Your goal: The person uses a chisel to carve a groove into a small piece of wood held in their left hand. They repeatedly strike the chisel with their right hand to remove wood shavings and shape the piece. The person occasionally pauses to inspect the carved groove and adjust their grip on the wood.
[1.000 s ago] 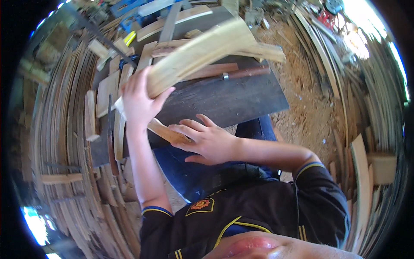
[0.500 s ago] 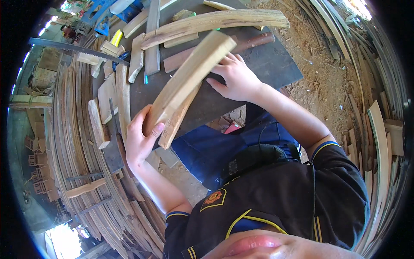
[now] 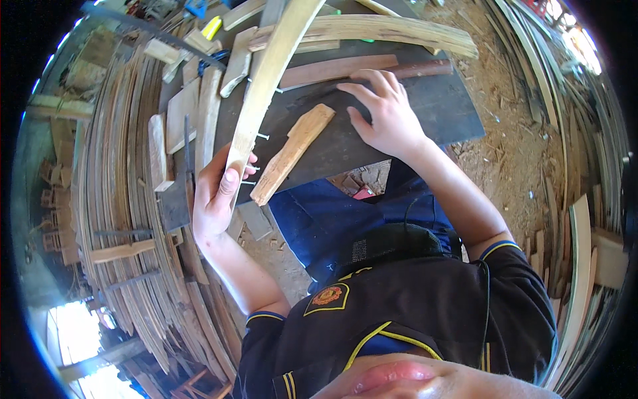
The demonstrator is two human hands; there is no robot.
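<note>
My left hand [image 3: 216, 189] is closed around the lower end of a long, curved wooden piece [image 3: 271, 76], thumb on its near face. The piece is raised at a slant over the dark tabletop [image 3: 438, 100], its upper end cut off by the picture's top edge. Several nails [image 3: 263, 136] stick out from its sides. To its right, a short, rough wooden block [image 3: 294, 153] with a stepped edge lies on the tabletop near the front edge. My right hand [image 3: 392, 116] is open over the table with spread, bent fingers, holding nothing.
A thick curved board [image 3: 379, 30] lies across the far side, with a reddish board [image 3: 332, 70] before it. A long dark blade [image 3: 153, 30] reaches in at upper left. Long wooden strips [image 3: 119, 153] are stacked at left. Shavings cover the dirt floor [image 3: 505, 133] at right.
My left hand has turned the curved piece more upright and leftward, bringing the nails into view. My right hand has come away from its upper end. The short block beneath shows more fully.
</note>
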